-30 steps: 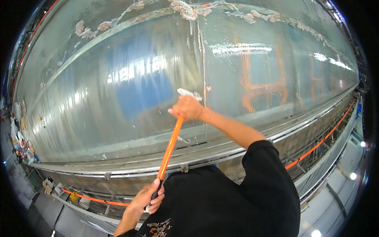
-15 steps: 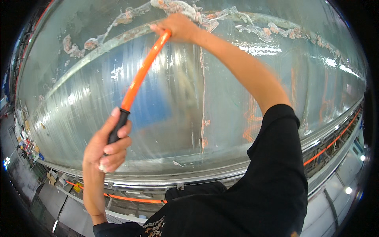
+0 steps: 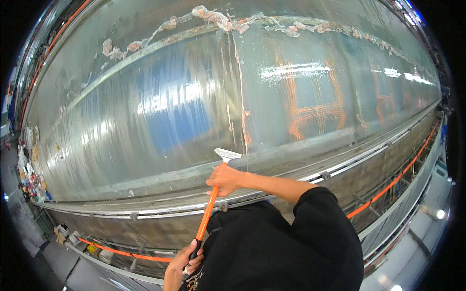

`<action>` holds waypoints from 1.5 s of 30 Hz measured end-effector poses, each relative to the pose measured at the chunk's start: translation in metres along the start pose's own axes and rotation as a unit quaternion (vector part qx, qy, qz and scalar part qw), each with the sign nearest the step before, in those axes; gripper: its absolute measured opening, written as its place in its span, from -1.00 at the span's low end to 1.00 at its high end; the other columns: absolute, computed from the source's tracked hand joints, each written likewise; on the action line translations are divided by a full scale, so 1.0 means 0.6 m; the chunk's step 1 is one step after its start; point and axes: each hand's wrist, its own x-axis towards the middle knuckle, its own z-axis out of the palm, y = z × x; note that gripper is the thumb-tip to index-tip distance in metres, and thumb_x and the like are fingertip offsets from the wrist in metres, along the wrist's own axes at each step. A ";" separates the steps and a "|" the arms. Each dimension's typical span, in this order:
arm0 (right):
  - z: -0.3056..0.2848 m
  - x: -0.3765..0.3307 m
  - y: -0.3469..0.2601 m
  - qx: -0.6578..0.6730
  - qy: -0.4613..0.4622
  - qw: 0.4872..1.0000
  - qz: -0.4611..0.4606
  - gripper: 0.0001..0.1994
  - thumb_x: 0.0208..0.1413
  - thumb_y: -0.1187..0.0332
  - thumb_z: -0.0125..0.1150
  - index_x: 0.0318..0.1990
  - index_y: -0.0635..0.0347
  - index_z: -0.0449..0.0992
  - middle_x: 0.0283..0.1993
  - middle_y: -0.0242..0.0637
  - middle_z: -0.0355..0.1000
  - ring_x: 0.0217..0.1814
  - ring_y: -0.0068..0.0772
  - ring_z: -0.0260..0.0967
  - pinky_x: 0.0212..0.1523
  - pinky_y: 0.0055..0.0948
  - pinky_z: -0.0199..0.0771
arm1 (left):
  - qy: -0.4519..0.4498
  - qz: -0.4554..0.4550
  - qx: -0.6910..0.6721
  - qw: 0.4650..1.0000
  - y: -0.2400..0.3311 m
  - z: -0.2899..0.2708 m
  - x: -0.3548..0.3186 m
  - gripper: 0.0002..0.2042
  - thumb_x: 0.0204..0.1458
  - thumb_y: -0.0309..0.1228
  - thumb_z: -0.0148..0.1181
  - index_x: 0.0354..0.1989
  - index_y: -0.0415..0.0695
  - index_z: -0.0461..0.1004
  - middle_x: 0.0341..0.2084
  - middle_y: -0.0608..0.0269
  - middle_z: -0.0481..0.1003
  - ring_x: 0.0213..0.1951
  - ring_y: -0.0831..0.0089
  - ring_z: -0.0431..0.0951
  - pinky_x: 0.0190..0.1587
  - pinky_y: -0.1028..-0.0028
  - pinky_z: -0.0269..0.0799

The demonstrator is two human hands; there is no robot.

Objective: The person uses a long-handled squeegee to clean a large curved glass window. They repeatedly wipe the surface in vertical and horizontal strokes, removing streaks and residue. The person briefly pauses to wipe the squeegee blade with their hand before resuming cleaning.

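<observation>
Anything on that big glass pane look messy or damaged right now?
Yes. A ragged strip of whitish, rust-tinged residue clings along the top seam of the glass pane, and streaks run down the vertical joint. The scraper, held by both hands, sits low, far below that strip. No cracks visible.

We see an orange-handled scraper (image 3: pixel 209 206), tilted steeply, its pale blade seemingly touching the wet glass panel (image 3: pixel 160 121) near its lower edge.

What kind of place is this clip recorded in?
Probably a building site or facade being cleaned: a big glass pane smeared with streaks, crusty residue along its top joint, orange rails below, and a long-handled scraper held in both hands.
</observation>
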 end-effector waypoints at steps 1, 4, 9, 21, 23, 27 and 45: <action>0.011 -0.005 -0.008 -0.014 -0.005 0.999 0.033 -0.55 0.14 0.05 0.26 -0.66 0.08 0.31 -0.70 -0.29 0.30 -0.61 -0.10 0.32 -0.47 -0.18 0.24 | 0.012 0.009 0.033 0.999 -0.009 0.001 0.004 -0.51 0.34 0.12 -0.16 -0.36 -0.10 0.27 -0.79 0.44 0.11 -0.87 0.61 0.07 -0.85 0.58 0.02; 0.006 0.015 0.026 -0.076 0.077 0.994 0.026 -0.52 0.23 0.08 0.16 -0.72 0.03 0.32 -0.74 -0.29 0.33 -0.67 -0.13 0.32 -0.51 -0.18 0.20 | 0.014 0.043 0.063 0.997 0.015 0.022 0.017 -0.50 0.34 0.13 -0.18 -0.36 -0.10 0.26 -0.79 0.45 0.11 -0.87 0.60 0.07 -0.85 0.57 0.03; -0.100 0.101 0.149 -0.164 0.171 0.971 -0.023 -0.49 0.24 0.11 0.16 -0.75 0.00 0.21 -0.78 -0.36 0.26 -0.74 -0.24 0.23 -0.55 -0.27 0.15 | -0.008 0.050 0.036 0.998 0.159 0.107 0.026 -0.51 0.35 0.14 -0.24 -0.37 -0.07 0.22 -0.80 0.46 0.08 -0.87 0.61 0.06 -0.84 0.52 0.06; -0.481 0.358 0.487 -0.273 0.319 0.903 -0.092 -0.56 0.23 0.22 0.18 -0.72 -0.03 0.28 -0.76 -0.33 0.22 -0.70 -0.22 0.22 -0.56 -0.24 0.19 | -0.037 0.169 0.103 0.980 0.627 0.291 0.080 -0.51 0.32 0.18 -0.19 -0.43 0.01 0.23 -0.84 0.54 0.10 -0.91 0.66 0.07 -0.91 0.55 0.07; -0.514 0.379 0.495 -0.311 0.313 0.894 -0.075 -0.56 0.26 0.19 0.14 -0.72 -0.03 0.30 -0.75 -0.34 0.24 -0.68 -0.20 0.24 -0.52 -0.24 0.19 | -0.072 0.203 0.102 0.971 0.654 0.299 0.085 -0.52 0.32 0.18 -0.17 -0.43 0.02 0.24 -0.84 0.55 0.10 -0.91 0.68 0.07 -0.91 0.56 0.06; -0.430 0.330 0.435 -0.232 0.223 0.947 -0.026 -0.61 0.23 0.14 0.09 -0.69 -0.10 0.36 -0.72 -0.34 0.31 -0.62 -0.14 0.30 -0.41 -0.16 0.26 | -0.038 0.167 0.061 0.983 0.561 0.256 0.073 -0.53 0.34 0.14 -0.17 -0.44 0.01 0.28 -0.85 0.55 0.14 -0.94 0.69 0.07 -0.95 0.57 0.07; -0.078 0.171 0.142 -0.137 0.320 0.936 -0.052 -0.56 0.07 0.41 0.30 -0.72 0.02 0.15 -0.74 -0.37 0.07 -0.70 -0.28 0.07 -0.57 -0.27 0.03 | -0.033 0.089 -0.005 0.996 0.153 0.089 0.019 -0.50 0.31 0.19 -0.19 -0.38 -0.03 0.24 -0.80 0.50 0.08 -0.87 0.63 0.07 -0.84 0.52 0.07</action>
